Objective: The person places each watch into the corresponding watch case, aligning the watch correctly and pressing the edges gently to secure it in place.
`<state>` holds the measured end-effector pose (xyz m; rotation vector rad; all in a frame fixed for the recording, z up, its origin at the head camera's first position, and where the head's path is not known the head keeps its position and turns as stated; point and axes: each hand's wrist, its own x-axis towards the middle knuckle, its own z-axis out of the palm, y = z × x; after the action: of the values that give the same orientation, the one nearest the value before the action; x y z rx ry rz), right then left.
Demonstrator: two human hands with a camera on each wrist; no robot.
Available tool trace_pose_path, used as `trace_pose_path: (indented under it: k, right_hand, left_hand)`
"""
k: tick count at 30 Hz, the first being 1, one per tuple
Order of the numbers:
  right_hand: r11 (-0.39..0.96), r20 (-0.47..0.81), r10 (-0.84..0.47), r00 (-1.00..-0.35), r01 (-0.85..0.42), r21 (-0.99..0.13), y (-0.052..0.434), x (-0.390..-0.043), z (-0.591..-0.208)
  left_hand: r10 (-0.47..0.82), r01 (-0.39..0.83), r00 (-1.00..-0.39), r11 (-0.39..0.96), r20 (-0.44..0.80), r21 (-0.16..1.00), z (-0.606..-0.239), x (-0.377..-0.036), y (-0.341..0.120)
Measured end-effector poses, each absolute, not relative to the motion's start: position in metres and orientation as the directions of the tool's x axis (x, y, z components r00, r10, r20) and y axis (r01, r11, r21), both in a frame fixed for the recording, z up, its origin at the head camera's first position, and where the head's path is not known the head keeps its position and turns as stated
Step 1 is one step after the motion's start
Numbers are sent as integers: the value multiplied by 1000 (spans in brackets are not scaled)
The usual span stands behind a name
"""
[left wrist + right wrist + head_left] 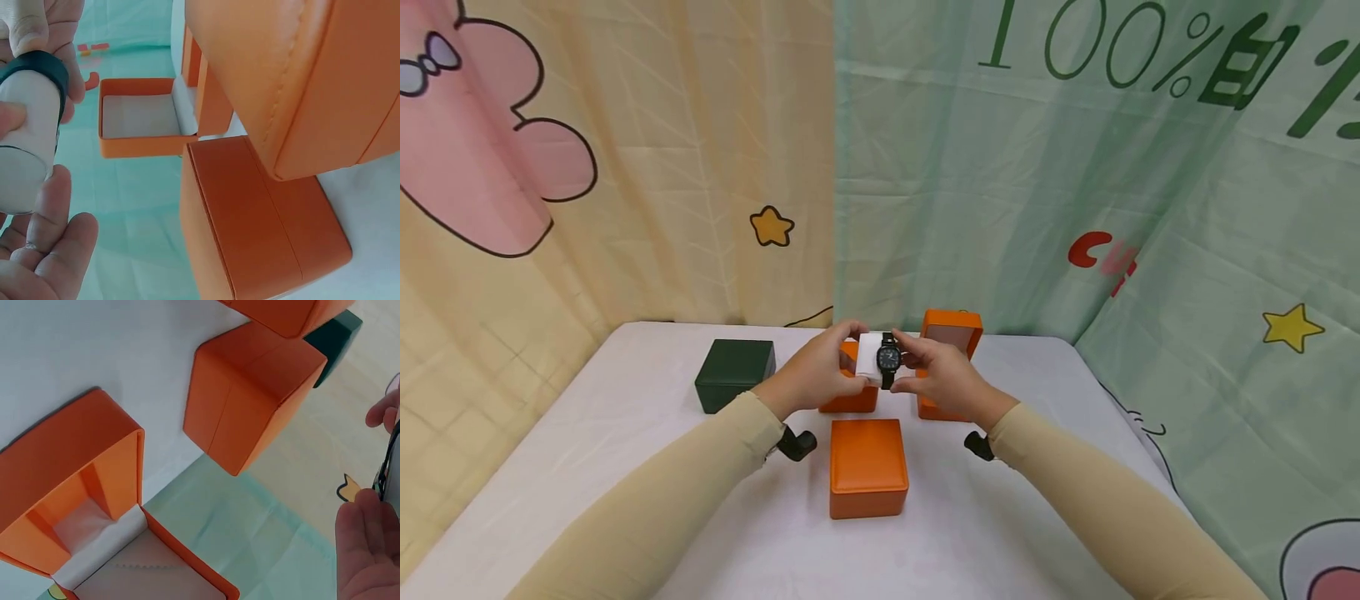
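Observation:
Both hands hold a white cushion [870, 357] with a black watch [888, 359] strapped round it, raised above the table. My left hand [820, 371] grips the cushion's left end [25, 137]; the black strap [39, 67] wraps it. My right hand [936, 372] pinches the watch side, its fingers [365, 544] beside the watch's edge [389, 462]. An open orange box [951, 350] stands behind the right hand, its inside [94, 531] lined white. A closed orange box [852, 393] sits below the left hand.
A second closed orange box [867, 467] lies nearer me on the white table [625, 433]. A dark green box [735, 373] stands at the left. Printed curtains [1075, 183] hang close behind the table and along its right side.

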<state>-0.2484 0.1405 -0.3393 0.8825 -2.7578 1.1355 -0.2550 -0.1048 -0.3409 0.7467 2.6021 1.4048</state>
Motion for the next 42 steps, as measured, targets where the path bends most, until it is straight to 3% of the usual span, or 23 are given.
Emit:
trace_pose_path:
  k: [16,32,42]
  right_hand:
    - [538,162,-506,-847,-456,-709,138,-250,-350]
    - [528,157,-523,-838,-463,-712,142,-247,-347]
    - [575,163,-520,-839,-484,-659,137,-244,-346]
  left_hand:
    - [426,377,-892,519,150,767,-349,-252,-102]
    - [489,396,-863,507,122,765,-345,-251,-107]
    - [488,395,-866,526,113,753,-346,-251,-105]
